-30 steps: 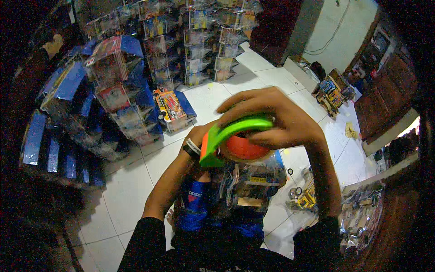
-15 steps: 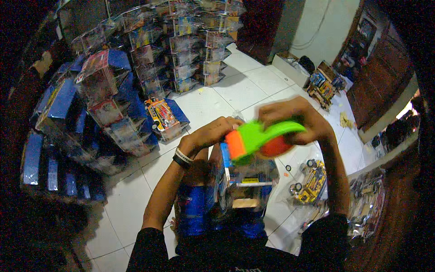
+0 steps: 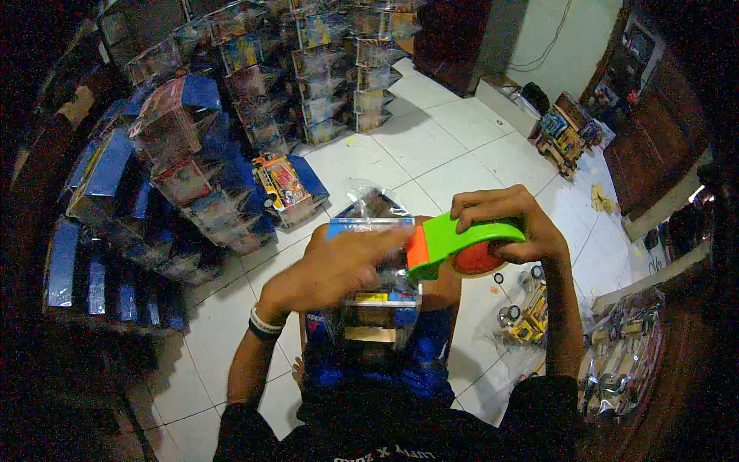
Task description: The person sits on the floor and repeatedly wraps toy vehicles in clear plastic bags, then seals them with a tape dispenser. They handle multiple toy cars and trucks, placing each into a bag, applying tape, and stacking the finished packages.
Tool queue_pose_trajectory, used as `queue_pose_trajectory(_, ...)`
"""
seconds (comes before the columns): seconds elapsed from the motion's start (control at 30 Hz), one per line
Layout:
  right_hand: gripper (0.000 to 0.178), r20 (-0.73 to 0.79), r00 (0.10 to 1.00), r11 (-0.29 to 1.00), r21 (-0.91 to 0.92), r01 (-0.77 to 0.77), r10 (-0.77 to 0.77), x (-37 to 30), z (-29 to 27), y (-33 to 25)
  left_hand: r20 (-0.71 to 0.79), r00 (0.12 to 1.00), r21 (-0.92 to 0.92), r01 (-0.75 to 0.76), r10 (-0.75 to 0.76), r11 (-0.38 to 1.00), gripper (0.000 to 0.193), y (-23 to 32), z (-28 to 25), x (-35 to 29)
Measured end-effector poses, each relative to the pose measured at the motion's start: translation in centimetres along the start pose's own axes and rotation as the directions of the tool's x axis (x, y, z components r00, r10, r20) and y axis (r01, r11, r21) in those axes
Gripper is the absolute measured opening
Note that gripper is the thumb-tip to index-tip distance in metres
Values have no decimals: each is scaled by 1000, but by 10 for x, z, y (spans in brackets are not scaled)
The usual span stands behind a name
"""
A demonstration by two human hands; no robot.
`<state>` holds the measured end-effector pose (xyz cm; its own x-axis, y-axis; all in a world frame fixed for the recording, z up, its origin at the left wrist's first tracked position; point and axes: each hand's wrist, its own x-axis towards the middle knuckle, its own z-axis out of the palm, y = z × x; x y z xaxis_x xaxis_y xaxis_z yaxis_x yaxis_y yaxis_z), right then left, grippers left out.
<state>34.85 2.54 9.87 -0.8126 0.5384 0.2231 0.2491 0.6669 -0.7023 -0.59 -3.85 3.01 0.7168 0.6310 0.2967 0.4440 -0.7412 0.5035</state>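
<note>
My right hand (image 3: 519, 223) grips a green tape dispenser (image 3: 440, 240) with an orange front, its fingers over the top and thumb beneath. A reddish tape roll (image 3: 479, 258) sits inside it. The dispenser's front end is over the right side of a clear plastic box (image 3: 372, 314) with blue edging, which rests on my lap. My left hand (image 3: 339, 266), blurred by motion, lies across the box with its fingers stretched toward the dispenser's front. That hand covers much of the box's middle; whether tape is under its fingers is hidden.
Stacked clear boxes (image 3: 181, 181) stand at left and far back. An orange toy truck (image 3: 283, 183) lies on a box beside them. At right are a yellow toy vehicle (image 3: 527, 319) and a plastic bag of wheeled toys (image 3: 620, 362). More toy vehicles (image 3: 566, 135) sit far right on the tiled floor.
My left hand has moved down and left, from the dispenser's front onto the box. The dispenser has shifted slightly right, and the box sits more level and in fuller view.
</note>
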Motion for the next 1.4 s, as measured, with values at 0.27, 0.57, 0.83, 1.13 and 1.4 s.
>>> queue_pose_trajectory(0.27,61,218,966,989,-87,-120,136,16,-5,-54,308,951,229,-78,4,970,60,11,-1,7)
queue_pose_trajectory(0.57,28,150,819,645,-699,-308,554,-45,25,-52,395,918,305,-118,-13,945,68,27,-11,22)
queue_pose_trajectory(0.83,38,-876,218,722,190,-665,431,-240,206,210,337,935,927,-308,-113,214,50,84,69,42)
queue_pose_trajectory(1.13,42,-788,-238,686,613,-392,568,-317,441,334,271,952,260,-216,143,941,41,8,38,62)
queue_pose_trajectory(1.4,31,-698,-206,535,676,-507,686,-273,403,282,-202,933,6,305,-297,952,31,-81,-44,76)
